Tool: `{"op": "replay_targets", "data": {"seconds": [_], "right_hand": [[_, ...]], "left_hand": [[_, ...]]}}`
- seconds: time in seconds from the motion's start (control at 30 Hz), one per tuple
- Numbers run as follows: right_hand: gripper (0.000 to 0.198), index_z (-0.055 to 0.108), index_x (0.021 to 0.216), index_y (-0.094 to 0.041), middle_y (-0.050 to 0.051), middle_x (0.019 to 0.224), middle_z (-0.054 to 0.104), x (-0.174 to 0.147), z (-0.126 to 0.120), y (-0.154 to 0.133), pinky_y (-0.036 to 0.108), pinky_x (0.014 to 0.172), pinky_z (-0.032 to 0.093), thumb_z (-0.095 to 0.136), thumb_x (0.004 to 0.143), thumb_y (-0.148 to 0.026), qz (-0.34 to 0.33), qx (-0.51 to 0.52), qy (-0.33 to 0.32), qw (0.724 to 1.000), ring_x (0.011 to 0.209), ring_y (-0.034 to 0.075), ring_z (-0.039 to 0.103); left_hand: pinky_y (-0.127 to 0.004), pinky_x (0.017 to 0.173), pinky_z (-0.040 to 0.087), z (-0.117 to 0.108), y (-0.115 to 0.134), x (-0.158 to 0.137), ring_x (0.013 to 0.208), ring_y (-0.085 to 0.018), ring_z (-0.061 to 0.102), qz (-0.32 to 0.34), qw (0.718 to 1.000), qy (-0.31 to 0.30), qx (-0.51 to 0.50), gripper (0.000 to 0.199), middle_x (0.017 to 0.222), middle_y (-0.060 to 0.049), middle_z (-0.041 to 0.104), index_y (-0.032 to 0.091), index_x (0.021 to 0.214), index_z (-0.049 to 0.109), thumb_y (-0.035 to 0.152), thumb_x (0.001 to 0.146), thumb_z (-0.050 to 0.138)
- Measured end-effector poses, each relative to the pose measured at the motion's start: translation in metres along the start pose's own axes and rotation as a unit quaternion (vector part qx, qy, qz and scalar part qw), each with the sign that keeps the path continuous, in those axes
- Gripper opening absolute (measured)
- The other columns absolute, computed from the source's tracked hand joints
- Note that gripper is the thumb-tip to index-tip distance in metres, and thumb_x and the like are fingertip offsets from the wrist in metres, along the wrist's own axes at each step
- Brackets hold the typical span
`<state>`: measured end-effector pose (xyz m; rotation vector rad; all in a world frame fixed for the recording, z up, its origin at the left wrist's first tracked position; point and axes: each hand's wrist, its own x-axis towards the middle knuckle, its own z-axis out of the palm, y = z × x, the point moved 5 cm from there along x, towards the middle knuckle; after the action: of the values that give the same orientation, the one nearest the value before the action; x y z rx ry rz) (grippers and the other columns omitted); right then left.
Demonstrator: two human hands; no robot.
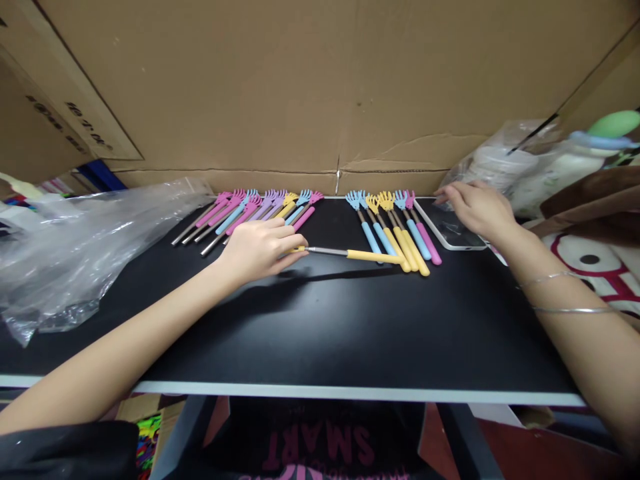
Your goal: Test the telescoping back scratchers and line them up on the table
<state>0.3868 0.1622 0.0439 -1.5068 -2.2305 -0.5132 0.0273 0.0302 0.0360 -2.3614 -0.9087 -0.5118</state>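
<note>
My left hand (pixel 267 248) is closed round the head end of a back scratcher (pixel 373 256) with a metal rod and yellow handle. Its handle points right and overlaps the handle ends of the right-hand group. That group holds several back scratchers (pixel 400 233) in blue, yellow and pink, heads toward the cardboard. Behind my left hand lies another row of back scratchers (pixel 240 212) in pink, blue, purple and yellow, partly hidden by the hand. My right hand (pixel 475 207), fingers bent, hovers over or rests by a phone (pixel 453 230); its fingertips are near a clear plastic bag, and any contact is unclear.
A clear plastic bag (pixel 100 240) covers the left of the black table (pixel 330 333). Cardboard (pixel 320 87) walls off the back. At the right stand a plastic cup (pixel 505 163) in a bag, a bottle (pixel 565 170) and a brown cloth (pixel 595 207).
</note>
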Motion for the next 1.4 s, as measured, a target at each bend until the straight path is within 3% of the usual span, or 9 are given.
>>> {"op": "replay_targets", "data": {"seconds": [0.2, 0.4, 0.57, 0.77, 1.07, 1.2, 1.3, 1.4], "right_hand": [[0.046, 0.067, 0.102, -0.016, 0.015, 0.091, 0.065, 0.001, -0.015, -0.039, 0.031, 0.068, 0.032, 0.028, 0.096, -0.040, 0.028, 0.008, -0.021, 0.999, 0.082, 0.020, 0.053], [0.040, 0.064, 0.100, -0.021, 0.008, 0.089, 0.067, -0.010, -0.034, -0.122, 0.035, 0.082, 0.036, 0.027, 0.095, -0.035, -0.132, 0.119, -0.020, 0.984, 0.090, 0.021, 0.056], [0.029, 0.061, 0.098, -0.022, 0.002, 0.077, 0.066, -0.030, -0.034, -0.166, 0.030, 0.072, 0.037, 0.037, 0.093, -0.038, -0.194, 0.156, -0.060, 0.967, 0.072, 0.017, 0.057], [0.021, 0.060, 0.094, -0.023, -0.001, 0.072, 0.065, -0.033, -0.030, -0.166, 0.025, 0.058, 0.033, 0.049, 0.089, -0.040, -0.173, 0.131, -0.046, 0.975, 0.062, 0.014, 0.055], [0.022, 0.060, 0.090, -0.022, -0.001, 0.076, 0.067, -0.030, -0.035, -0.154, 0.023, 0.057, 0.037, 0.053, 0.087, -0.042, -0.149, 0.172, 0.021, 0.974, 0.062, 0.011, 0.057], [0.021, 0.060, 0.090, -0.022, -0.001, 0.076, 0.067, -0.032, -0.032, -0.151, 0.023, 0.057, 0.039, 0.055, 0.085, -0.042, -0.156, 0.205, 0.048, 0.965, 0.058, 0.010, 0.056], [0.022, 0.060, 0.089, -0.022, -0.001, 0.074, 0.068, -0.032, -0.032, -0.150, 0.023, 0.055, 0.039, 0.056, 0.085, -0.043, -0.156, 0.198, 0.064, 0.966, 0.055, 0.010, 0.056], [0.022, 0.061, 0.087, -0.023, -0.002, 0.070, 0.067, -0.032, -0.032, -0.149, 0.023, 0.053, 0.038, 0.056, 0.085, -0.044, -0.158, 0.162, 0.078, 0.971, 0.055, 0.010, 0.057]], "left_hand": [[-0.026, 0.051, 0.029, -0.001, -0.001, 0.001, 0.072, -0.015, 0.056, -0.007, 1.000, 0.006, -0.028, 0.028, 0.070, -0.001, 0.066, 0.022, 0.084, 0.068, 0.037, 0.092, 0.046], [-0.028, 0.051, 0.029, 0.001, -0.006, 0.001, 0.075, -0.015, 0.057, -0.029, 0.999, -0.003, -0.022, 0.032, 0.072, -0.001, 0.068, 0.023, 0.084, 0.069, 0.040, 0.093, 0.044], [-0.026, 0.053, 0.031, 0.003, -0.012, 0.000, 0.077, -0.014, 0.057, -0.077, 0.996, 0.001, -0.048, 0.031, 0.075, 0.000, 0.069, 0.023, 0.084, 0.069, 0.040, 0.093, 0.045], [-0.025, 0.054, 0.030, 0.003, -0.013, 0.000, 0.075, -0.013, 0.058, -0.095, 0.993, 0.005, -0.065, 0.031, 0.074, 0.001, 0.068, 0.023, 0.082, 0.069, 0.041, 0.092, 0.046], [-0.022, 0.063, 0.036, 0.005, -0.027, -0.001, 0.083, -0.014, 0.061, -0.179, 0.969, -0.028, -0.167, 0.028, 0.091, 0.001, 0.069, 0.024, 0.092, 0.068, 0.042, 0.091, 0.046], [-0.023, 0.069, 0.039, 0.011, -0.037, -0.003, 0.082, -0.015, 0.061, -0.237, 0.937, -0.038, -0.255, 0.029, 0.097, 0.000, 0.068, 0.022, 0.101, 0.062, 0.043, 0.089, 0.046], [-0.023, 0.068, 0.041, 0.020, -0.043, -0.006, 0.074, -0.014, 0.061, -0.274, 0.894, -0.066, -0.349, 0.035, 0.084, 0.000, 0.067, 0.020, 0.110, 0.054, 0.047, 0.089, 0.046], [-0.022, 0.066, 0.042, 0.027, -0.038, -0.006, 0.066, -0.012, 0.059, -0.267, 0.849, -0.118, -0.441, 0.032, 0.070, 0.002, 0.062, 0.019, 0.104, 0.054, 0.046, 0.089, 0.047]]}}
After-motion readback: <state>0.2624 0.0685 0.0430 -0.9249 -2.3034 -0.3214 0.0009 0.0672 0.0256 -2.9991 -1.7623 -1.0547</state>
